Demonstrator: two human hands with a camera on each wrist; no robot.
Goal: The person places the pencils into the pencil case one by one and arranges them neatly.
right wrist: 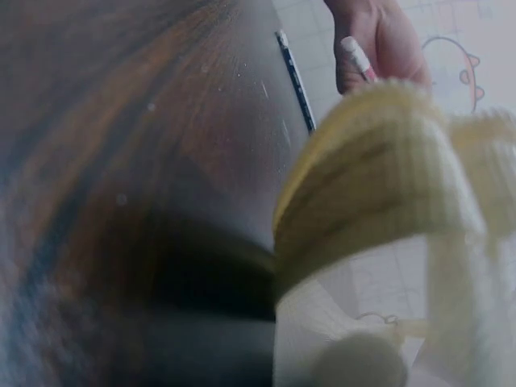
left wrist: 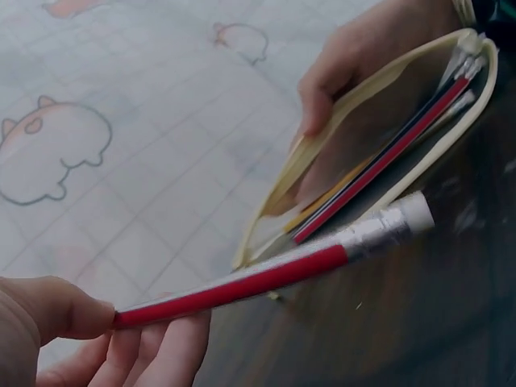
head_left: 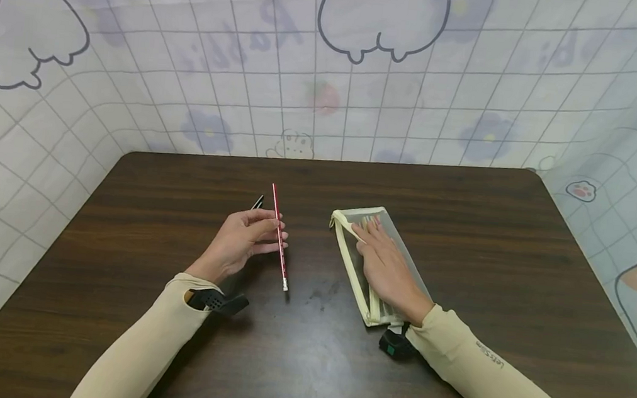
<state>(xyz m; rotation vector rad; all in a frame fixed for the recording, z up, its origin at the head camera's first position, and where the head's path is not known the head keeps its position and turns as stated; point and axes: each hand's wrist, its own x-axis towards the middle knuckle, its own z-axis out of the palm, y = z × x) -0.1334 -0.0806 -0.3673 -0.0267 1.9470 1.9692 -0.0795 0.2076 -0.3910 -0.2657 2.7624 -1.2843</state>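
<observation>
My left hand pinches a red pencil between thumb and fingers, off the table. Its white eraser end points toward the pouch in the left wrist view. My right hand rests on a mesh pencil pouch with cream edging, its fingers extended over the upper panel. The pouch mouth gapes toward the left hand, showing several pencils inside. Beyond the left hand lies something thin and black, partly hidden. A dark pencil with pale marks lies on the table in the right wrist view.
The dark wooden table has a printed grid cloth behind it and at both sides. Black wrist straps sit on both arms.
</observation>
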